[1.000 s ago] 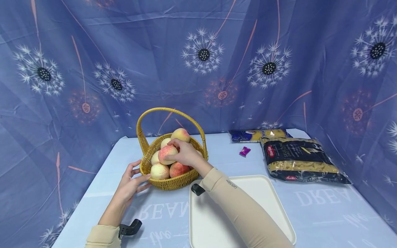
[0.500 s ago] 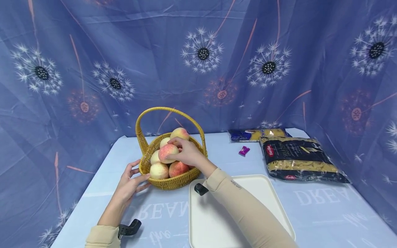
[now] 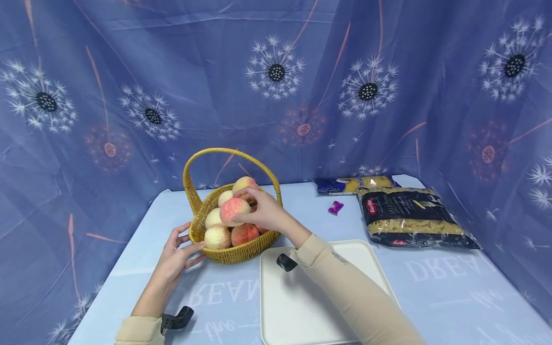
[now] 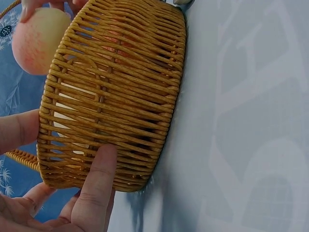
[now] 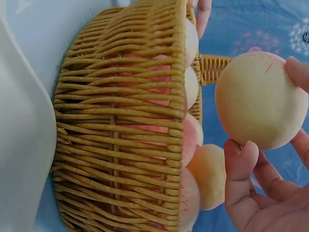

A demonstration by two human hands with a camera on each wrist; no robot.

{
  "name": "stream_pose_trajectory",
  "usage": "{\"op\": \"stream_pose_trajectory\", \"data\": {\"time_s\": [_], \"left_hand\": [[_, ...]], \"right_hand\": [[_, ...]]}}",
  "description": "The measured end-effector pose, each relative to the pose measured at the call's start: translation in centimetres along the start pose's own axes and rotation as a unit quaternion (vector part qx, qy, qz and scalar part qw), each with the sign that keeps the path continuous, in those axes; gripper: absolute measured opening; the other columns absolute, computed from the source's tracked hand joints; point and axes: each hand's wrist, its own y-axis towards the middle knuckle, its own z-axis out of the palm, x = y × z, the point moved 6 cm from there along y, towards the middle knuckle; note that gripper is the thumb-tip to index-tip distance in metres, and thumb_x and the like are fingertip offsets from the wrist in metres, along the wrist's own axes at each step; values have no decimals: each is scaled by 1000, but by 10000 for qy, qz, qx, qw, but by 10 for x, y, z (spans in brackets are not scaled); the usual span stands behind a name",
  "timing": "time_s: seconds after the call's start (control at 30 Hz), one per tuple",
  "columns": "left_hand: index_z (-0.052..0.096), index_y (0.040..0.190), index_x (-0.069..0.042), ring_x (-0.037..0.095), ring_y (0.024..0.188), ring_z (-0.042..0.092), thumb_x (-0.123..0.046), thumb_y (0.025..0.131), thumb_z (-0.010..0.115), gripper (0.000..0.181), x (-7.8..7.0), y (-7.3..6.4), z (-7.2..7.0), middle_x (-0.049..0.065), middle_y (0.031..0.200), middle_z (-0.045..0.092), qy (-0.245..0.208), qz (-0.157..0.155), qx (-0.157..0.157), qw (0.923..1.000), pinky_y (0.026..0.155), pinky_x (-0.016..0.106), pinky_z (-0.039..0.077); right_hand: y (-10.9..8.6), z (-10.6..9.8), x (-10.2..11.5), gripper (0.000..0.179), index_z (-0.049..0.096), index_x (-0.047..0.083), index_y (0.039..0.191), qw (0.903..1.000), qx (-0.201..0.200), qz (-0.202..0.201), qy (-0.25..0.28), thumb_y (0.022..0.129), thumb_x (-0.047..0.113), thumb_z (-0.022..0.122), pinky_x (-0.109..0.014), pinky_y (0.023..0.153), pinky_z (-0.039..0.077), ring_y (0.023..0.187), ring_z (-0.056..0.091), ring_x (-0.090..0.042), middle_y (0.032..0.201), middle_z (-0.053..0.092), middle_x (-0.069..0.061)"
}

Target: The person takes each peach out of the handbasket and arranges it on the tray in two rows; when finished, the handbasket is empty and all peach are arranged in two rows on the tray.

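Note:
A yellow wicker basket (image 3: 235, 253) with a tall handle holds several peaches, pale yellow to red. My right hand (image 3: 267, 211) grips a pink and cream peach (image 3: 235, 211) between thumb and fingers, above the near part of the pile. In the right wrist view that peach (image 5: 260, 99) is raised past the rim, its pale side showing. My left hand (image 3: 170, 258) touches the basket's near left side from outside. In the left wrist view, one straight finger (image 4: 96, 188) lies along the woven wall and another fingertip meets the rim.
A white tray (image 3: 293, 306) lies right of the basket, under my right forearm. Farther right are a small purple-wrapped candy (image 3: 335, 207), a large dark pasta bag (image 3: 409, 218) and a blue pasta pack (image 3: 355, 184). A patterned blue curtain hangs behind the table.
The held peach has risen slightly off the pile with my right hand, whose forearm shifts a little right. My left hand stays at the basket. The whole view drifts slightly.

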Motion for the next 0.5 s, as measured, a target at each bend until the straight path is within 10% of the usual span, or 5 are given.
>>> {"op": "stream_pose_trajectory", "data": {"time_s": [0.5], "left_hand": [[21,169,-15,11,102,68,-5,100,71,86,0,0,1,19,149,33,-72,62,-10,10000,95,39,68]], "right_hand": [[-39,-9,12,56,63,19,140,9991,233,-337,45,90,27,88,-33,96,65,113,68,-21,133,65,-7]]}}
